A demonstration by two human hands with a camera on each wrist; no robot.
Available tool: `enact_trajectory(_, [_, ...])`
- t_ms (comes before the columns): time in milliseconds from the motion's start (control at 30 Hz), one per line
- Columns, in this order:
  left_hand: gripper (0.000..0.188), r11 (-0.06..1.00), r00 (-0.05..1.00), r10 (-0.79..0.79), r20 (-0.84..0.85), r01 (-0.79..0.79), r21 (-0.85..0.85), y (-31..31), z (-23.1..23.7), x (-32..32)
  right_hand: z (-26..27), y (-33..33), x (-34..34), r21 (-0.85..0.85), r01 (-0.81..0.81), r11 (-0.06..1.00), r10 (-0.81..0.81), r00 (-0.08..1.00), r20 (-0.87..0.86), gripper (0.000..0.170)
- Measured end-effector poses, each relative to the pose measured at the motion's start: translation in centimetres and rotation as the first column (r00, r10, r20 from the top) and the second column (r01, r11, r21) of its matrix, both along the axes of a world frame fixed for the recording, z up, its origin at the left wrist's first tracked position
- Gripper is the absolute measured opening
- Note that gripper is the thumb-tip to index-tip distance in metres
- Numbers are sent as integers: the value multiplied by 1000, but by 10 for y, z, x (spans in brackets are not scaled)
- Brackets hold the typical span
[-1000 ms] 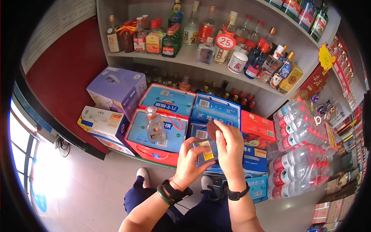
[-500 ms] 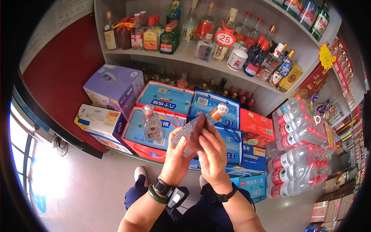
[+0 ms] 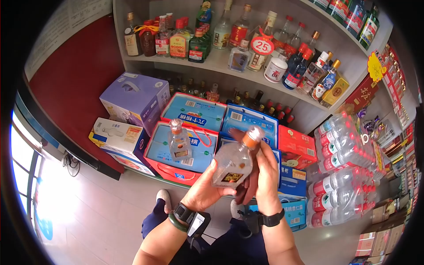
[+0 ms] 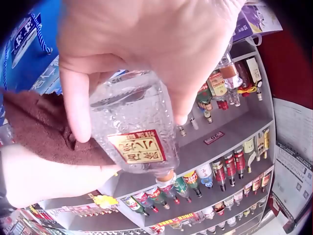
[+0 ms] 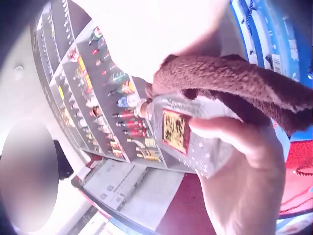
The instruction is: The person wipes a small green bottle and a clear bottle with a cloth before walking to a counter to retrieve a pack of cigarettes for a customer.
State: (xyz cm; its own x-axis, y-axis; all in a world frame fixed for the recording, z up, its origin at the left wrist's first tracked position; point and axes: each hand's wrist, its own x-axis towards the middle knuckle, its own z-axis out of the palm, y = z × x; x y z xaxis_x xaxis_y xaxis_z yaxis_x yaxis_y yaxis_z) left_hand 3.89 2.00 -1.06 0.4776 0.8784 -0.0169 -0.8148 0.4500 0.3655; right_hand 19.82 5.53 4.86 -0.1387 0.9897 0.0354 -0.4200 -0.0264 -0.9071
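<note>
In the head view my left hand (image 3: 203,189) grips a clear textured glass liquor bottle (image 3: 230,164) by its lower body. The bottle tilts, its clear stopper and orange-brown neck band towards the upper right. A red and gold label (image 4: 139,148) shows on its side in the left wrist view. My right hand (image 3: 267,179) holds a brown cloth (image 5: 215,73) against the bottle's side; part of that hand is hidden or washed out in the right wrist view. To the left, a similar clear bottle (image 3: 179,145) stands upright on a red-and-blue drink carton (image 3: 161,148).
More blue cartons (image 3: 251,121), a red carton (image 3: 297,145) and a purple box (image 3: 132,95) are stacked below the shelf (image 3: 212,62), which holds many liquor bottles. Shrink-wrapped bottle packs (image 3: 335,194) stand at the right. Tiled floor (image 3: 110,212) lies at the left.
The bottle has turned in my hands, from base facing up, through a tilt behind the cloth, to label visible and neck upper right. The cloth has moved to its right side.
</note>
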Motion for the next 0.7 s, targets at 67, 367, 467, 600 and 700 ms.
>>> enact_trajectory(67, [71,998,985,21,-170,-30,-49,-6,9,4,9,2,4,-31,-49,998,50,999,15,40])
enact_trajectory(367, [68,951,945,-308,-108,304,-50,-21,-6,6,9,3,37,127,-493,861,495,869,21,75])
enact_trajectory(467, [68,970,965,-241,-101,240,-24,-22,0,2,11,2,28,65,-418,906,414,908,63,71])
enact_trajectory(600, [68,995,995,-103,-1,103,10,-12,3,-6,10,-1,15,44,-216,975,212,974,75,48])
enact_trajectory(700, [66,1000,998,9,60,-8,-22,-8,8,-6,4,-2,-1,130,-152,980,141,986,88,52])
